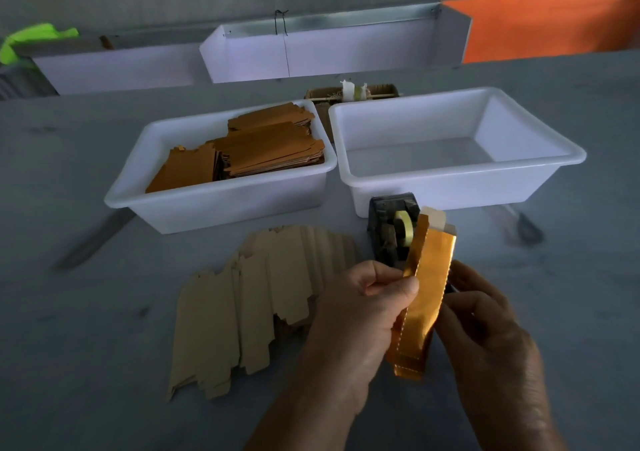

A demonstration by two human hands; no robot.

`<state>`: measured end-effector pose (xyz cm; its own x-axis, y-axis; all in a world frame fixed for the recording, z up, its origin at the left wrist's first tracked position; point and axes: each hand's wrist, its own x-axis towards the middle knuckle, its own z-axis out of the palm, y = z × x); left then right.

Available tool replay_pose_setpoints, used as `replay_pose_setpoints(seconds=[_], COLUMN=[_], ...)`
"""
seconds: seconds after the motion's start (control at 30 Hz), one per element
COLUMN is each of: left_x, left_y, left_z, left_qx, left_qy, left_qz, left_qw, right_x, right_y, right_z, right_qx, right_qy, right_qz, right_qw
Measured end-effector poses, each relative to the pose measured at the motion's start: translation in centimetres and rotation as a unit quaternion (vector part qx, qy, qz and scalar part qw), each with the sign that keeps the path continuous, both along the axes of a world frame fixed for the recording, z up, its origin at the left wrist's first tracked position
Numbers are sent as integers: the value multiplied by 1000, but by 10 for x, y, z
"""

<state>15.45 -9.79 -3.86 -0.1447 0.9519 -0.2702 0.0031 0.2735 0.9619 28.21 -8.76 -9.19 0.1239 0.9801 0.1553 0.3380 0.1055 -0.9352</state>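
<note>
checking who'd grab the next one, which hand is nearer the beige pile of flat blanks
Left. The left hand is at the right edge of the beige pile, pinching the gold carton; the right hand holds its far side, farther right.

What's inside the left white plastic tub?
Stacks of flat golden-brown card blanks fill much of the white plastic tub. Its floor beneath them and the lower blanks are covered.
</note>
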Motion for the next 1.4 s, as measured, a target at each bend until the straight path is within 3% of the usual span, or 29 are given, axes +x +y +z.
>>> replay_pose_setpoints(seconds=[0.17, 0.27, 0.47, 0.57, 0.73, 1.07, 1.4], left_x=[6, 7, 3, 1, -2, -6, -8], left_y=[-1, -1, -1, -2, -3, -7, -9], left_z=[4, 5, 7, 10, 12, 12, 20], left_qx=[6, 3, -32, -45, -40, -48, -44], left_qy=[36, 41, -12, -57, -80, -118, -149], left_qz=[18, 21, 12, 15, 4, -23, -58], left_qw=[999, 999, 999, 997, 996, 992, 986], right_x=[-3, 0, 32, 36, 28, 21, 23], right_y=[4, 5, 6, 2, 6, 14, 22], right_z=[4, 3, 19, 44, 65, 71, 74], right_qx=[54, 45, 23, 18, -14, 50, -5], right_qy=[-91, -100, 62, 118, 36, -48, -46], right_qz=[-17, -21, 2, 100, 264, 286, 268], right_qw=[994, 994, 998, 988, 964, 956, 962])
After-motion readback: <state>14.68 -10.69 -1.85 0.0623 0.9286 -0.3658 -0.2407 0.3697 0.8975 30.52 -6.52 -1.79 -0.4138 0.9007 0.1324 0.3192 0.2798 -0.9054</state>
